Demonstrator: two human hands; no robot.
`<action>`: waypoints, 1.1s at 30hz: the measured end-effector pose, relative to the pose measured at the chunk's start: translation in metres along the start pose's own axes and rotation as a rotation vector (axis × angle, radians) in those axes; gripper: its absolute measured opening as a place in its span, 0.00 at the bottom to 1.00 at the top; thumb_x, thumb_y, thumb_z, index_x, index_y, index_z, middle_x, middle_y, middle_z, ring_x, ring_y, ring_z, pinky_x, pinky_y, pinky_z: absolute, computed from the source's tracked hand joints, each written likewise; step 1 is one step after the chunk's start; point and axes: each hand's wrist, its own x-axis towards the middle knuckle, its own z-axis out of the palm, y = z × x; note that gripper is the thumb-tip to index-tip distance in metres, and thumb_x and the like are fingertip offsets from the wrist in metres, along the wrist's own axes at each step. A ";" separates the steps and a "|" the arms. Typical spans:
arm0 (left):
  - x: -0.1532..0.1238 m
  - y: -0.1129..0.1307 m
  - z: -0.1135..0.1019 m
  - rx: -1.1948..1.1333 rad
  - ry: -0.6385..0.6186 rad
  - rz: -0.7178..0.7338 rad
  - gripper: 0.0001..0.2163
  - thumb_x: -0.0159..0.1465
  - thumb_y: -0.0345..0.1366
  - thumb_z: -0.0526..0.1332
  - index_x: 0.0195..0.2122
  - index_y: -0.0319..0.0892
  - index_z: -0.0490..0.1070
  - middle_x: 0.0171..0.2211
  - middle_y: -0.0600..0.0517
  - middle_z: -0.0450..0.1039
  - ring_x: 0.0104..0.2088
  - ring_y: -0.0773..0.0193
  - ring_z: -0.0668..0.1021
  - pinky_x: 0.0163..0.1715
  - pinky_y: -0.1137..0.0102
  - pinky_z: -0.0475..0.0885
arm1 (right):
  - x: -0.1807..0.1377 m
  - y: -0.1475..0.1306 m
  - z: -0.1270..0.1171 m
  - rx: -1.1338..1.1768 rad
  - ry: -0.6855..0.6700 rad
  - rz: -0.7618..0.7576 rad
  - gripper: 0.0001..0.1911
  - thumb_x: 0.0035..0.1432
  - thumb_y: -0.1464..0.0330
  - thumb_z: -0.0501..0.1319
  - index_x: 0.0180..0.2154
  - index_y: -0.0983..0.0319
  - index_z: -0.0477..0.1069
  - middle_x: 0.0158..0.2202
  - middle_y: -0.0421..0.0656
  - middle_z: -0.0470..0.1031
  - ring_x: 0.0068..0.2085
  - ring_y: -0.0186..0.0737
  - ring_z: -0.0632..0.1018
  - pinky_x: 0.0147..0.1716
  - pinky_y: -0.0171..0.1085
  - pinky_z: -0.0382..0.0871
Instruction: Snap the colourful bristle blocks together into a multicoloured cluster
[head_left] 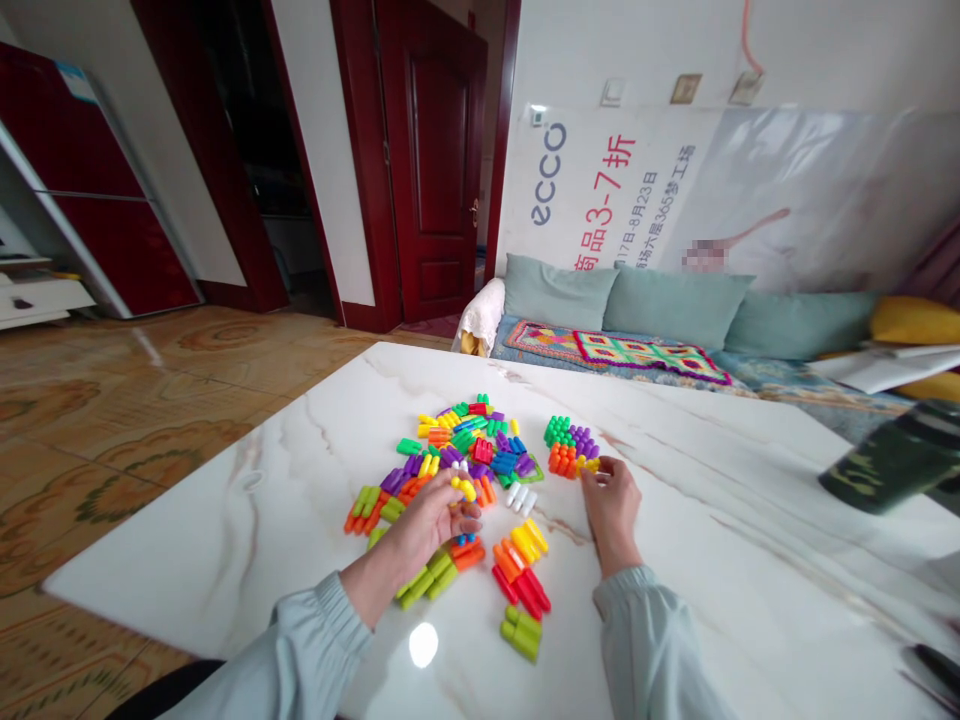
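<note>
My left hand (431, 520) is over the pile, its fingers closed on a small yellow bullet-shaped building block (464, 489). On the right, my right hand (615, 500) pinches another yellow block (589, 465) at the corner of a joined group. That group has green blocks (559, 431) and purple blocks (584, 441) behind, with orange blocks (562, 461) in front. Between my hands lie white blocks (520, 498), yellow blocks (530, 540), red blocks (523, 592) and lime-green blocks (521, 633). My left hand hides part of the mixed pile.
All of this rests on a white marbled table (300, 500). A dark green camouflage bottle (885, 460) lies tilted at the table's right. Beyond the far edge is a sofa with pale green cushions (675, 308); a dark red door (442, 170) stands behind.
</note>
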 end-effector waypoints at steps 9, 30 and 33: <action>0.001 -0.010 -0.002 0.081 -0.025 0.042 0.13 0.55 0.35 0.70 0.36 0.39 0.68 0.30 0.53 0.74 0.27 0.67 0.78 0.28 0.72 0.76 | 0.004 0.004 0.003 0.062 0.027 0.034 0.23 0.45 0.59 0.59 0.41 0.66 0.72 0.39 0.54 0.78 0.32 0.45 0.78 0.36 0.42 0.72; 0.001 -0.012 -0.004 0.321 -0.021 0.130 0.23 0.53 0.47 0.72 0.42 0.37 0.70 0.36 0.48 0.78 0.33 0.63 0.81 0.34 0.70 0.78 | -0.085 -0.102 -0.013 0.736 -0.795 -0.272 0.18 0.53 0.57 0.69 0.42 0.59 0.78 0.36 0.42 0.74 0.30 0.34 0.71 0.28 0.34 0.68; 0.004 -0.014 -0.005 0.294 -0.002 0.139 0.25 0.54 0.49 0.71 0.46 0.38 0.68 0.33 0.50 0.78 0.32 0.63 0.81 0.33 0.70 0.77 | -0.092 -0.103 -0.011 0.779 -0.841 -0.200 0.28 0.47 0.56 0.73 0.50 0.57 0.75 0.38 0.41 0.73 0.30 0.34 0.71 0.30 0.34 0.67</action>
